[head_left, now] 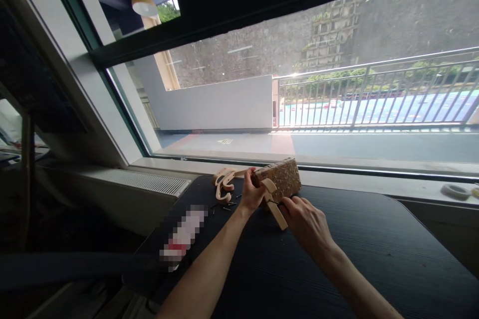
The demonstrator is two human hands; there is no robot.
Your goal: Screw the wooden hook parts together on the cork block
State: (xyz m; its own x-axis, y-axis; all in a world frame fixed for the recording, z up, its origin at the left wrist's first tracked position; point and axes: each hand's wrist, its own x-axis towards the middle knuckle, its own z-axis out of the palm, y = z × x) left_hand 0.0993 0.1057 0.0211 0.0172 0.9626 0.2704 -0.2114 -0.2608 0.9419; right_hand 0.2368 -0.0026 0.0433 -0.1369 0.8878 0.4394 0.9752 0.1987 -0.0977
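My left hand (252,192) is closed around the upper part of a pale wooden hook (276,213) with a curved top. The hook leans against a rough, speckled brown block (284,177) that sits tilted near the table's far edge. In my right hand (305,219) is a thin dark tool (275,202), like a hex key, its tip meeting the face of the hook. My fingers cover most of the tool. Left of my left hand, more curved wooden hooks (224,185) lie in a pile, with several small screws (227,208) beside them.
All this is on a black table (359,249) with rounded corners. A blurred-out pinkish item (187,232) lies on its left side. Behind are a window sill (337,174) and a large window; a roll of tape (455,191) rests at the right. A white radiator grille (145,181) stands left.
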